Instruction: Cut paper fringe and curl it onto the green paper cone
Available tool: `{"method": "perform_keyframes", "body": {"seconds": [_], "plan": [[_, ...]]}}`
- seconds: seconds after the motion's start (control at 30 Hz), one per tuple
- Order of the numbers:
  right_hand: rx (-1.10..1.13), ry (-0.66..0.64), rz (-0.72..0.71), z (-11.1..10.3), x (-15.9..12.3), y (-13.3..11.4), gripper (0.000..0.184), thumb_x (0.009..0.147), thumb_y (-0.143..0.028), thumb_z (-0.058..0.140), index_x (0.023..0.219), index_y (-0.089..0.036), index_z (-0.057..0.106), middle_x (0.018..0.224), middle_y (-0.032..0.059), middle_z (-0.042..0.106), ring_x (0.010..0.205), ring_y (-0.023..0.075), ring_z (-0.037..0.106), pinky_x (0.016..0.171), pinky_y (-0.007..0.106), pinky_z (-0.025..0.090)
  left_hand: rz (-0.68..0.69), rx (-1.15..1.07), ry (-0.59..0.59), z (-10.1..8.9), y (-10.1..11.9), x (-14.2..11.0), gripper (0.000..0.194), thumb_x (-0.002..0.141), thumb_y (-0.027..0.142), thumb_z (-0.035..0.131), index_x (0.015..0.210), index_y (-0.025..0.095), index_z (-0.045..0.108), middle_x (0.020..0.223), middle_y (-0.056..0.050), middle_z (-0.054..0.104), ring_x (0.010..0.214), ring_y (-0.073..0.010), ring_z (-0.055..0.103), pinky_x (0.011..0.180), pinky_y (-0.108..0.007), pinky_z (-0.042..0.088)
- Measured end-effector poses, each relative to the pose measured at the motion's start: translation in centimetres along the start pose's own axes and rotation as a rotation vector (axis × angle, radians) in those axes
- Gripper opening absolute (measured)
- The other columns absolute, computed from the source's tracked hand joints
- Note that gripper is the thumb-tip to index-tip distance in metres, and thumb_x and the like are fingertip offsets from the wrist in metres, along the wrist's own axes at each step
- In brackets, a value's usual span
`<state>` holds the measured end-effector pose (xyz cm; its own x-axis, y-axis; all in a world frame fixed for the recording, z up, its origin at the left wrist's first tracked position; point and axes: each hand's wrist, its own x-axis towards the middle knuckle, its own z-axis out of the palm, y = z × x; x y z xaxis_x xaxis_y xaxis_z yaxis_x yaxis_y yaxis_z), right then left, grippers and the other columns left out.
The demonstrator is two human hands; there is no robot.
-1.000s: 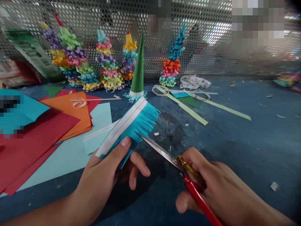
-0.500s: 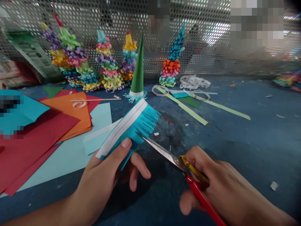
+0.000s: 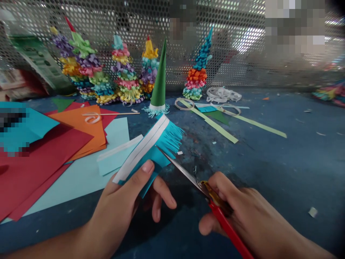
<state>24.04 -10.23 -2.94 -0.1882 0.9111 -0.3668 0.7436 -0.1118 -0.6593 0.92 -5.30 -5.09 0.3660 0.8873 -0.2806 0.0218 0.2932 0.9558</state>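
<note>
My left hand [image 3: 126,205] pinches a fringed teal paper strip [image 3: 159,153] with a white band along it, thumb on top and fingers beneath. My right hand [image 3: 242,212] is closed around red-and-yellow-handled scissors [image 3: 185,172]. Their steel blades lie against the lower edge of the teal strip, close to my left fingers. Part of the handles is hidden by my right fingers. A green paper cone [image 3: 159,86] with a teal fringed base stands just beyond the strip.
Red [image 3: 35,158], orange [image 3: 81,126] and pale blue [image 3: 67,187] paper sheets lie at left on the dark blue worktable [image 3: 269,172]. Several tiered paper trees [image 3: 126,72] stand against a perforated metal screen [image 3: 242,21]. Pale green strips [image 3: 212,124] and paper scraps lie at right.
The scissors have moved up further against the teal strip, and their blades look closer together. The strip has turned slightly in my left hand.
</note>
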Motion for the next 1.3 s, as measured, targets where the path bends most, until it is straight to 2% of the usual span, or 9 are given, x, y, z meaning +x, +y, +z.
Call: {"method": "perform_keyframes", "body": {"seconds": [0.17,0.27,0.37,0.5,0.63,0.87,1.03,1.2,1.3], "plan": [[-0.063,0.011,0.068,-0.4,-0.1,-0.2,0.029,0.079,-0.030,0.061,0.080,-0.031,0.031,0.061,-0.0056,0.077,0.044,0.0202,0.064,0.046,0.028,0.039,0.096,0.012,-0.010,0.0,0.1,0.2,0.058,0.099,0.053,0.052,0.056,0.019,0.070,0.051,-0.002,0.064,0.045,-0.0106,0.059,0.047,-0.021,0.046],[-0.145,-0.003,0.065,-0.4,-0.2,-0.3,0.039,0.068,-0.022,0.064,0.081,-0.031,0.029,0.060,-0.0029,0.075,0.043,0.0200,0.062,0.043,0.027,0.037,0.119,0.020,0.052,-0.1,0.3,0.6,0.055,0.097,0.055,0.057,0.056,0.019,0.069,0.055,-0.001,0.068,0.044,-0.0099,0.058,0.043,-0.020,0.045],[-0.189,-0.002,0.029,-0.2,-0.2,-0.4,0.047,0.063,-0.021,0.069,0.082,-0.031,0.027,0.054,-0.0052,0.069,0.041,0.0198,0.060,0.041,0.026,0.033,0.105,0.006,0.127,-0.1,0.6,0.8,0.054,0.095,0.055,0.058,0.055,0.020,0.066,0.053,0.000,0.065,0.043,-0.0094,0.057,0.041,-0.019,0.044],[-0.223,0.085,-0.028,0.2,-0.2,-0.2,0.053,0.069,-0.047,0.076,0.083,-0.031,0.027,0.047,-0.0083,0.058,0.038,0.0184,0.052,0.040,0.026,0.028,0.081,0.008,0.152,0.0,0.9,0.8,0.058,0.095,0.058,0.056,0.052,0.019,0.066,0.052,0.000,0.065,0.039,-0.0077,0.055,0.040,-0.018,0.043],[-0.219,0.162,-0.060,0.4,-0.3,0.4,0.057,0.076,-0.077,0.061,0.081,-0.031,0.027,0.048,-0.0084,0.053,0.037,0.0162,0.046,0.040,0.026,0.026,0.086,-0.006,0.150,0.1,1.3,0.6,0.061,0.096,0.058,0.055,0.050,0.019,0.068,0.051,0.000,0.064,0.037,-0.0066,0.054,0.039,-0.018,0.042],[-0.159,0.140,-0.048,0.5,0.0,0.3,0.062,0.075,-0.087,0.053,0.077,-0.031,0.028,0.045,-0.0118,0.039,0.037,0.0130,0.034,0.039,0.025,0.021,0.081,0.023,0.164,0.2,1.5,0.7,0.060,0.096,0.056,0.056,0.050,0.019,0.067,0.050,0.000,0.065,0.036,-0.0060,0.054,0.040,-0.016,0.042],[-0.148,0.133,-0.032,0.6,0.0,0.3,0.057,0.078,-0.082,0.055,0.077,-0.030,0.031,0.046,-0.0088,0.050,0.037,0.0141,0.041,0.040,0.025,0.026,0.115,0.070,0.118,0.5,1.7,0.4,0.060,0.097,0.055,0.054,0.051,0.019,0.068,0.049,0.000,0.065,0.036,-0.0052,0.053,0.038,-0.015,0.039],[-0.124,0.114,-0.026,0.7,-0.1,0.5,0.043,0.083,-0.062,0.064,0.080,-0.030,0.035,0.053,-0.0046,0.068,0.042,0.0174,0.056,0.042,0.026,0.034,0.130,0.098,0.112,0.7,1.8,0.4,0.062,0.098,0.054,0.053,0.050,0.019,0.068,0.044,0.000,0.061,0.034,-0.0044,0.050,0.036,-0.015,0.036],[-0.041,0.086,-0.027,0.5,-0.1,0.4,0.038,0.083,-0.050,0.067,0.080,-0.030,0.035,0.055,-0.0055,0.073,0.041,0.0172,0.058,0.043,0.026,0.036,0.123,0.117,0.112,0.6,1.8,0.6,0.062,0.097,0.056,0.054,0.050,0.019,0.069,0.043,0.000,0.060,0.034,-0.0053,0.050,0.037,-0.016,0.037]]}}
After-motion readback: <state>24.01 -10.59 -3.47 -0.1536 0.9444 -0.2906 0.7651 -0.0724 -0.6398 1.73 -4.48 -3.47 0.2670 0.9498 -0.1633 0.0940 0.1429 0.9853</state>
